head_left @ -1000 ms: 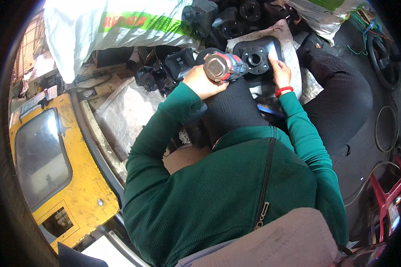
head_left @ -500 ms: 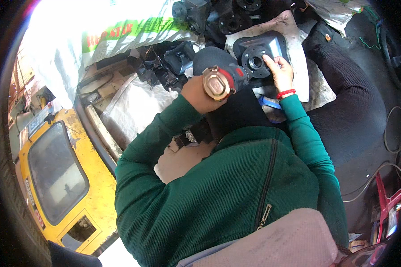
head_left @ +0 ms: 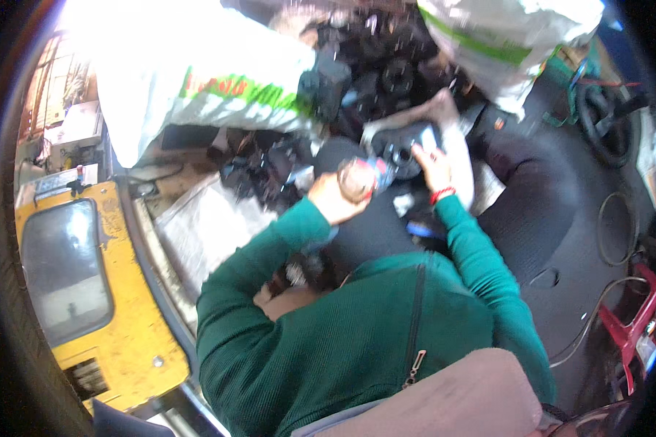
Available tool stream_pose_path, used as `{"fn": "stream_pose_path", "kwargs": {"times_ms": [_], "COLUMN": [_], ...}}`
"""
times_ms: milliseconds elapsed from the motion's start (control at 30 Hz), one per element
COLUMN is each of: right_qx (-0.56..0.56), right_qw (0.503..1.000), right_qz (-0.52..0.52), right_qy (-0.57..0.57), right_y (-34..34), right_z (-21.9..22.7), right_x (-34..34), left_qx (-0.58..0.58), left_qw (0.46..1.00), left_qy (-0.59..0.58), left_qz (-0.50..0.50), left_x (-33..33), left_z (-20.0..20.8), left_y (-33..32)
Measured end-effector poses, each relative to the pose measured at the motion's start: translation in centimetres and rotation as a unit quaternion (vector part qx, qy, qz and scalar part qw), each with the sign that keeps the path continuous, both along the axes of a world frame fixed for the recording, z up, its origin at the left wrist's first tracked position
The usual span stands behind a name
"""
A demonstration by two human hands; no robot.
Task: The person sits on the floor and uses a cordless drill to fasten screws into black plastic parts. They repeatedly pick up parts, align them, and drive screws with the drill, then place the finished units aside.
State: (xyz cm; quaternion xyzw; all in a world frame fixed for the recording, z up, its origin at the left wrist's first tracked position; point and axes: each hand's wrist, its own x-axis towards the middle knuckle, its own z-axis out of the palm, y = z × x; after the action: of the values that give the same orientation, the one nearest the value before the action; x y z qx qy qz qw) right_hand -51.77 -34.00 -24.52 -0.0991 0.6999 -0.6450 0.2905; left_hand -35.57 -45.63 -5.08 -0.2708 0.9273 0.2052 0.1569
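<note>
Left hand (head_left: pixel 329 202): curled round a power tool (head_left: pixel 358 180) just off the centre toward 1 o'clock; fully wrapped about the body, leaving hardly any gap.
Power tool: red and blue-grey, tan at the rounded rear end; turned rear-first to the camera, aimed toward 2 o'clock. Blurred at the nose, so cannot tell whether touching or just short of the flange.
Black part (head_left: pixel 396 152): lying out from the centre between 1 and 2 o'clock, beyond the tool; round-flanged, holed in the middle, shiny along the far side.
Right hand (head_left: pixel 437 173): laid on the flange from its 3 o'clock side, half extended and loosely bent; too blurred to tell whether pinching or only resting.
Red bracelet (head_left: pixel 443 194): worn at the right wrist, just below the green sleeve (head_left: pixel 470 244).
Pale sheet (head_left: pixel 461 156): spread beneath the black part, showing along its 3 o'clock side.
Heap of black parts (head_left: pixel 386 73): piled toward 12 o'clock.
Smaller black pieces (head_left: pixel 259 171): clustered toward 10 o'clock, near the left hand.
White sacks (head_left: pixel 248 65): bulging at 11 o'clock and between 1 and 2 o'clock, both green-banded.
Clear plastic sheet (head_left: pixel 215 218): crumpled at 9 o'clock.
Yellow panel (head_left: pixel 138 328): standing between 8 and 9 o'clock, scuffed and windowed.
Black wheel (head_left: pixel 587 116): lying at 2 o'clock.
Red frame (head_left: pixel 627 331): resting toward 4 o'clock.
</note>
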Motion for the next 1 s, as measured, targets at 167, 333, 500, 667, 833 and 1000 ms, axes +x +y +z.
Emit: {"fn": "stream_pose_path", "kwargs": {"times_ms": [167,333,500,667,833,1000], "right_qx": [-0.009,-0.078,-0.182,-0.042,-0.143,0.113], "right_qw": [0.993,0.953,0.900,0.960,0.933,0.826], "right_qz": [-0.039,-0.119,-0.038,0.176,0.051,-0.122], "right_qy": [-0.111,-0.269,-0.394,-0.214,0.326,0.538], "right_y": [1.4,-0.5,-7.7,-11.5,-12.6,-7.7], "right_z": [0.8,7.0,5.1,9.0,25.2,31.9], "right_x": [-2.0,-6.1,-10.5,-14.3,-19.3,-32.9], "left_qx": [0.098,0.110,0.118,-0.067,-0.467,-0.341], "left_qw": [0.994,0.994,0.989,0.931,0.718,0.871], "left_qy": [0.034,0.011,0.028,0.357,0.497,0.226], "left_qz": [0.020,0.020,-0.081,0.037,0.135,0.272], "left_x": [5.3,9.0,10.7,7.9,8.8,6.4], "left_z": [2.3,-1.6,-0.3,11.9,24.7,17.0], "left_y": [3.5,8.8,7.6,-3.6,-19.8,-43.8]}}
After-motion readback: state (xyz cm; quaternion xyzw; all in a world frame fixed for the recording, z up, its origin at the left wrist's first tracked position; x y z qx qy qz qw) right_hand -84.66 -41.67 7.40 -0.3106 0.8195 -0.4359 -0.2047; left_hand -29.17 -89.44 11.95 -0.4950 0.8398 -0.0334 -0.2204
